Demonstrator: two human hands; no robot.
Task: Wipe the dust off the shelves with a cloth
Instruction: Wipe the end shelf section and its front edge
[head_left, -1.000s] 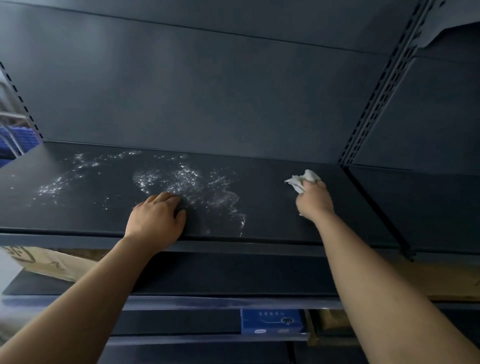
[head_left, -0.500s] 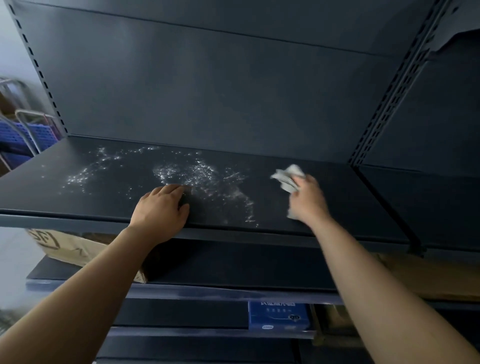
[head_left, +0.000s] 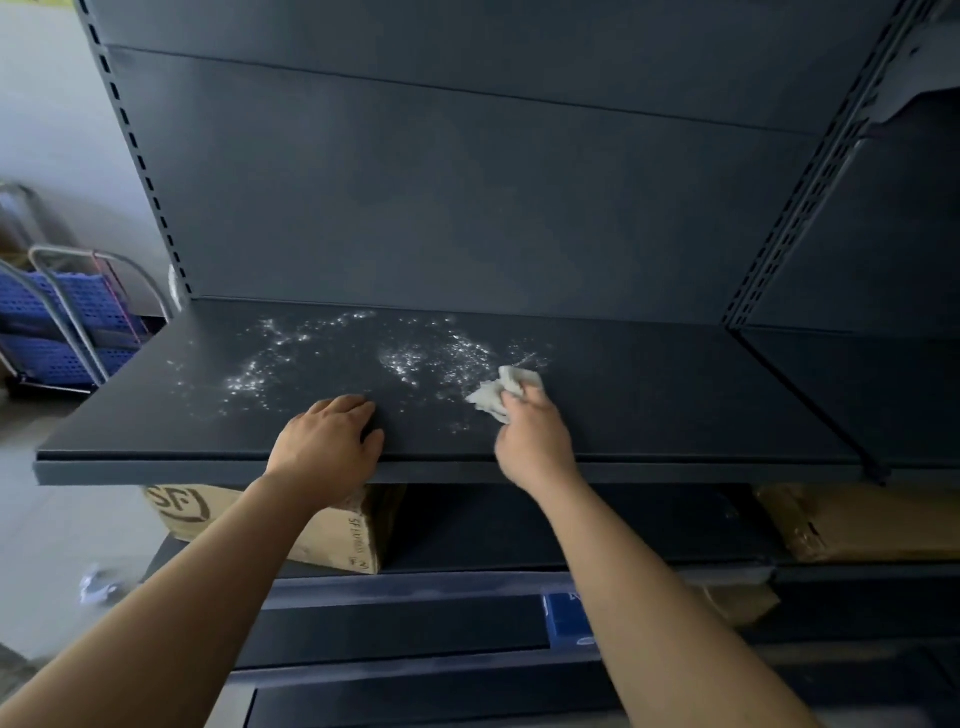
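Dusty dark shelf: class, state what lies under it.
A brown cardboard box marked SF sits below at left, partly covered by the left forearm; another brown cardboard package lies at right.

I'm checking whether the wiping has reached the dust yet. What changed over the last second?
The right hand, gripping the cloth, slid left along the shelf from bare surface to the right edge of the dust patch. The left hand stayed resting on the shelf's front edge, and most of the patch remains.
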